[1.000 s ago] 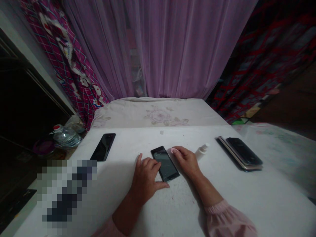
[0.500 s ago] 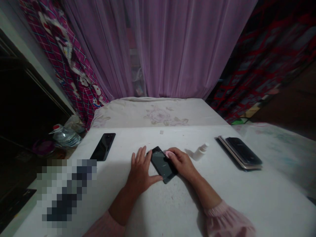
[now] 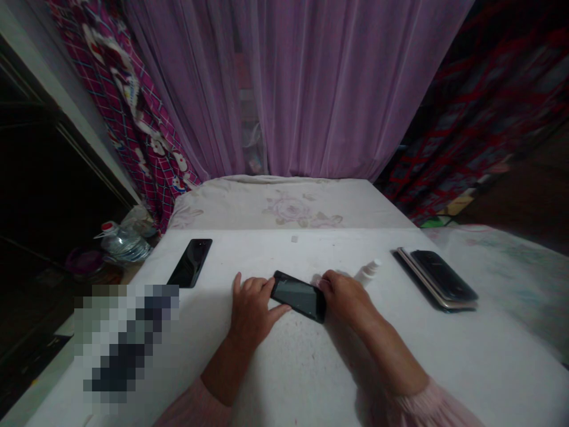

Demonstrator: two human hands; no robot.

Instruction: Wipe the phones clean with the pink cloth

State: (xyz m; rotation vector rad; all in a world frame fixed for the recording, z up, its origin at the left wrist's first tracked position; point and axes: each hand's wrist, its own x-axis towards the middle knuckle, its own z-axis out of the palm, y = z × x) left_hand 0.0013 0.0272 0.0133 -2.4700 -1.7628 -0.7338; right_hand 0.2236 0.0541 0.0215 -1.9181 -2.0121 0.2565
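A black phone (image 3: 299, 295) lies screen-up on the white table (image 3: 311, 367), turned almost crosswise. My left hand (image 3: 249, 308) rests flat beside it, fingers spread, with fingertips on the phone's left end. My right hand (image 3: 348, 298) is curled at the phone's right end and grips that edge; a small pink pad (image 3: 316, 279) peeks out by its fingers. A small white bottle (image 3: 367, 271) lies just behind my right hand.
Another black phone (image 3: 190, 263) lies at the left of the table. Stacked phones (image 3: 438, 279) sit at the right. A tiny white scrap (image 3: 294, 238) lies near the far edge. A plastic water jug (image 3: 123, 244) stands off the left side. Curtains hang behind a floral cloth-covered surface (image 3: 288, 204).
The phone between my hands has been rotated from a steep diagonal to nearly crosswise. My left hand slid a little left; my right hand shifted to the phone's right end.
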